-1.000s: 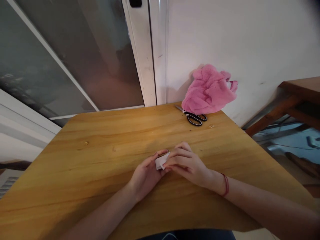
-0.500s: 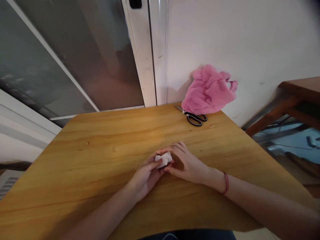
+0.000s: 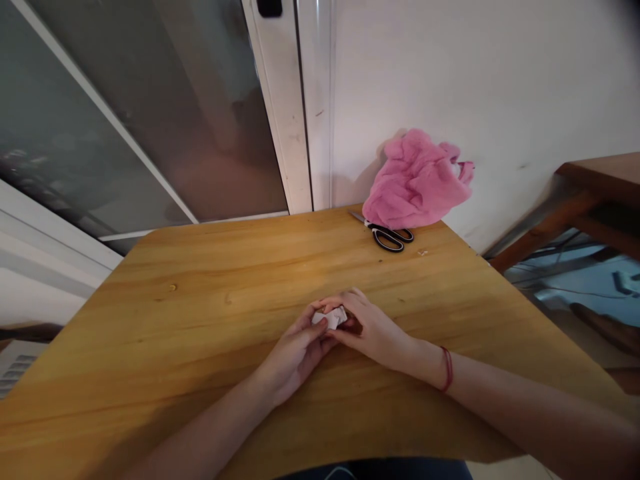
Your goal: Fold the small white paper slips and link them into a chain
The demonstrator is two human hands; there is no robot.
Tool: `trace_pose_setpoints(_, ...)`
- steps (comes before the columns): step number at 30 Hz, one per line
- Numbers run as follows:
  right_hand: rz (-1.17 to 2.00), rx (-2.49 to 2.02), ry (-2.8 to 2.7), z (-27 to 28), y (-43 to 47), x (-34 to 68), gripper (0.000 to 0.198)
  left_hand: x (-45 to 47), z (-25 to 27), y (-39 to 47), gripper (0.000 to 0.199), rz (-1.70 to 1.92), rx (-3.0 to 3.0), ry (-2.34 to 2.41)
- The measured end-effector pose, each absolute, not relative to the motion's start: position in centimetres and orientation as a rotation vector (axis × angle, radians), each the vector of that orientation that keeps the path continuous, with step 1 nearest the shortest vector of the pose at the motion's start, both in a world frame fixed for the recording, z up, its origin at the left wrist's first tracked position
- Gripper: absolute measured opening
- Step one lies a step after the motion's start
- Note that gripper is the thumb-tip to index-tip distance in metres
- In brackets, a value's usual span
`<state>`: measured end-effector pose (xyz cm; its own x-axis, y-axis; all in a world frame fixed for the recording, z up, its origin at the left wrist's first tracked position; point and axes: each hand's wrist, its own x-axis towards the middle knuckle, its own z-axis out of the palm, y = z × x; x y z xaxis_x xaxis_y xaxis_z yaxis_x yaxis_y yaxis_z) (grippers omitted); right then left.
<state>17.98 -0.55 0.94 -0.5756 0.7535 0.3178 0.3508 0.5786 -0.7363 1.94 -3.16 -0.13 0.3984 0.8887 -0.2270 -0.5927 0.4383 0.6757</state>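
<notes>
Small white pieces of paper (image 3: 336, 317), overlapping and with faint dark marks on one, sit between my two hands above the wooden table. My left hand (image 3: 299, 347) holds them, thumb pressed flat on top and fingers curled underneath. Around their right side curves my right hand (image 3: 373, 328), its fingertips at the far edge and its thumb at the near edge. A red band (image 3: 447, 369) circles the right wrist. The fingers partly hide the papers, so how many there are cannot be made out.
Scissors (image 3: 389, 239) with black handles lie at the table's (image 3: 210, 267) far side, against a bunched pink plush cloth (image 3: 417, 180). A tiny yellowish bit (image 3: 173, 287) lies on the left. Behind are a white wall and a framed glass door (image 3: 200, 120); another wooden table (image 3: 600, 177) stands right.
My right hand has moved slightly left, its thumb and fingers closing in on the papers' edges. The papers now lie more nearly in line, shifted a little right.
</notes>
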Motion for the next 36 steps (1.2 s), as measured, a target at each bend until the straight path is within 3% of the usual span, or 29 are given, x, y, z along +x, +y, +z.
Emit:
trace_pose_setpoints(15,0.846,-0.866,-2.213,1.07,-0.55,17.75,0.047,2.19,0.25,-3.53,0.034,0.932,0.550,0.671)
trace_pose_setpoints(36,0.842,-0.818,-2.145,1.32,0.10,18.69,0.027,1.51,0.45,-3.00,0.034,0.972,0.529,0.704)
